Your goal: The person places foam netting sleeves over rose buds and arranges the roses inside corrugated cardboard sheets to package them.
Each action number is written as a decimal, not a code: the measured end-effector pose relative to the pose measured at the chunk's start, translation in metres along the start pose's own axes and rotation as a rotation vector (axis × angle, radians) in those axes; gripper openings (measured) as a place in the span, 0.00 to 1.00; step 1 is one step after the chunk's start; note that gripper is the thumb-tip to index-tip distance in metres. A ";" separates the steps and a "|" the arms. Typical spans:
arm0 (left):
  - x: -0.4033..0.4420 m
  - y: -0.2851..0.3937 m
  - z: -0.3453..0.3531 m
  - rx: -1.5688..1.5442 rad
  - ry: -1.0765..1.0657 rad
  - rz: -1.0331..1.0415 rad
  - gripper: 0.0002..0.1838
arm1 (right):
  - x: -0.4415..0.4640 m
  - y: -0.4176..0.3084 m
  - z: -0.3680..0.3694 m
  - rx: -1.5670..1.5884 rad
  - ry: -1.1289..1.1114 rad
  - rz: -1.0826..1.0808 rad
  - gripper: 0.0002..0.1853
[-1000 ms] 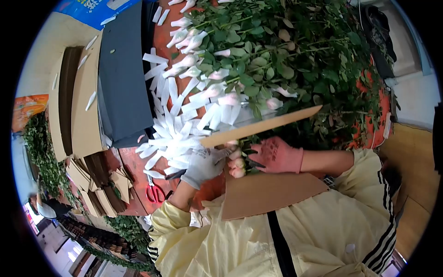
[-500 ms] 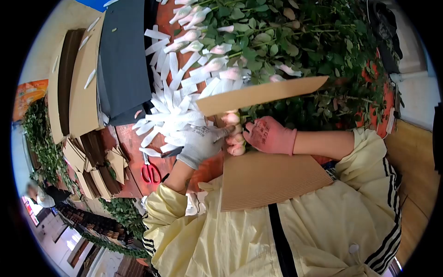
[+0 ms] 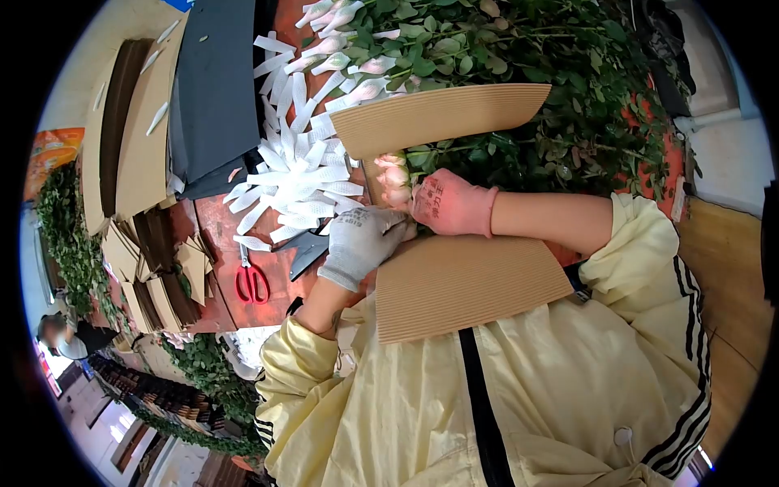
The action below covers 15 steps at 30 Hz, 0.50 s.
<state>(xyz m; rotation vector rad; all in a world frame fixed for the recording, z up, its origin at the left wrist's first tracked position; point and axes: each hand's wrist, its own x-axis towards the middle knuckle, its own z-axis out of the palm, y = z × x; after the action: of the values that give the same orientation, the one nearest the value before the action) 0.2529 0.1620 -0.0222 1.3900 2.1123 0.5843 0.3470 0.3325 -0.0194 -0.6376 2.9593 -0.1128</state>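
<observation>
Pink roses (image 3: 393,177) lie with their heads in a column on a corrugated cardboard sheet (image 3: 471,288), which reaches from the table to my lap. Its far flap (image 3: 442,122) stands folded up beyond the roses. My left hand (image 3: 361,243), in a grey-white glove, is closed at the near end of the column, its fingers around a rose head they mostly cover. In a pink glove, my right hand (image 3: 454,203) is closed just right of the heads, around a rose's stem end; its fingertips are partly hidden.
White mesh sleeves (image 3: 296,183) are heaped left of the roses. Red-handled scissors (image 3: 251,284) lie on the red table (image 3: 280,272). Leafy stems with sleeved roses (image 3: 369,89) fill the back. Cardboard sheets (image 3: 146,130) and a dark board (image 3: 215,97) stand left.
My left hand has drawn nearer, down from the upper roses to the near end of the column, and its fingers have curled in. The cardboard flap has tilted further back.
</observation>
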 end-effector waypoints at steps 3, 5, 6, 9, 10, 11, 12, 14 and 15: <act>0.010 -0.005 0.003 0.098 0.004 -0.024 0.12 | -0.001 0.002 0.013 -0.086 0.055 -0.088 0.06; 0.013 -0.008 0.007 0.166 -0.016 -0.019 0.12 | 0.001 0.000 0.005 0.005 -0.092 -0.031 0.06; 0.015 -0.011 0.006 0.134 -0.063 -0.031 0.12 | 0.003 0.002 0.001 0.076 -0.232 0.021 0.06; 0.023 -0.020 0.001 0.070 -0.144 -0.073 0.12 | -0.012 0.006 -0.006 0.000 0.008 -0.097 0.07; 0.023 -0.022 0.001 0.072 -0.126 -0.016 0.12 | -0.013 0.002 -0.013 0.060 -0.074 -0.062 0.07; 0.022 -0.022 0.000 0.073 -0.114 0.044 0.12 | -0.016 -0.001 -0.011 0.080 -0.070 -0.072 0.09; 0.023 -0.021 0.000 0.069 -0.126 0.035 0.12 | -0.016 -0.002 -0.008 0.095 -0.072 -0.074 0.09; 0.031 -0.012 -0.006 0.111 -0.140 0.048 0.10 | -0.012 0.001 0.000 0.191 -0.220 0.043 0.11; 0.033 -0.013 -0.003 0.156 -0.150 0.044 0.11 | -0.011 -0.001 0.011 0.230 -0.207 0.068 0.13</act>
<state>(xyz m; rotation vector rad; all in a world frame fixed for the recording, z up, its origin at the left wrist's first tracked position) 0.2320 0.1874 -0.0346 1.5188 2.0474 0.3255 0.3583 0.3358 -0.0288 -0.4859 2.7109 -0.3530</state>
